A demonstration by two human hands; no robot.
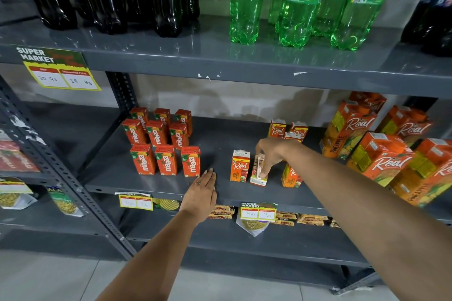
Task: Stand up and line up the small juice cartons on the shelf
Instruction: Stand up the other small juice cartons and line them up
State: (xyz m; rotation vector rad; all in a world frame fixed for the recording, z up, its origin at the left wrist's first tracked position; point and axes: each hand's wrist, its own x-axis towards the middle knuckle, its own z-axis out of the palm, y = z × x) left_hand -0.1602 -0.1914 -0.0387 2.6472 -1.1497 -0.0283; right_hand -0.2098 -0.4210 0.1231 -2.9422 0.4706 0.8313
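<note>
Here, right hand (270,151) fingertips pinching tilted small Real carton (258,172), upright carton (240,166) just beside, left hand (203,193) flat and released on shelf (146,186), Maaza cartons (166,160) near.

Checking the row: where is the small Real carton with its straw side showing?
Middle shelf front, under the right hand, between two small Real cartons.

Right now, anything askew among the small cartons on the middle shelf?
Yes. The small Real carton under the right hand is turned straw-side out and tilted, unlike the upright Real carton beside it. The Maaza cartons stand in neat rows.
</note>
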